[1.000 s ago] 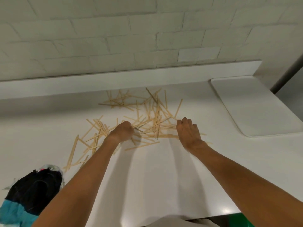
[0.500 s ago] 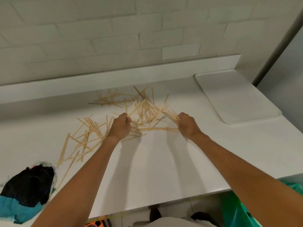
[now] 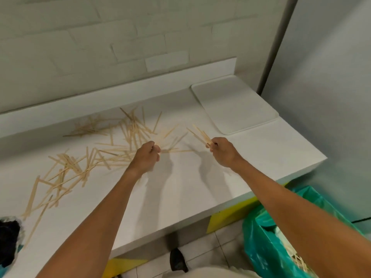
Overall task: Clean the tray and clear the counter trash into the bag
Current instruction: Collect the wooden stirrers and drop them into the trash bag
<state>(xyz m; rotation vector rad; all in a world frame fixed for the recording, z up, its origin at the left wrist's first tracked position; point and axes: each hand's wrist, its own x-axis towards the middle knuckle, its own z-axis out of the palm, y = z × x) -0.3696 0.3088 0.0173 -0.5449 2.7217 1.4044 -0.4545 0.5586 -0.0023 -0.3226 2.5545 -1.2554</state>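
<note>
Right hand (image 3: pixel 222 152) grips a small bundle of wooden sticks (image 3: pixel 198 134); left hand (image 3: pixel 147 157) curls round a blurred fan of them. Dozens more (too tangled to count) litter the counter (image 3: pixel 180 187) left of it. One white tray (image 3: pixel 234 105) lies beyond the right hand, one green bag (image 3: pixel 259 243) under its forearm, one dark cloth (image 3: pixel 8 241) far left.

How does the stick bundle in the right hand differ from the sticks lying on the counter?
The bundle, pinched in the right hand, is gathered nearly parallel and held above the counter; the loose sticks lie flat, crisscrossed at many angles. The bundle is few sticks; the loose sticks are many, spread mostly leftward. Both are the same pale, thin wooden sticks.
</note>
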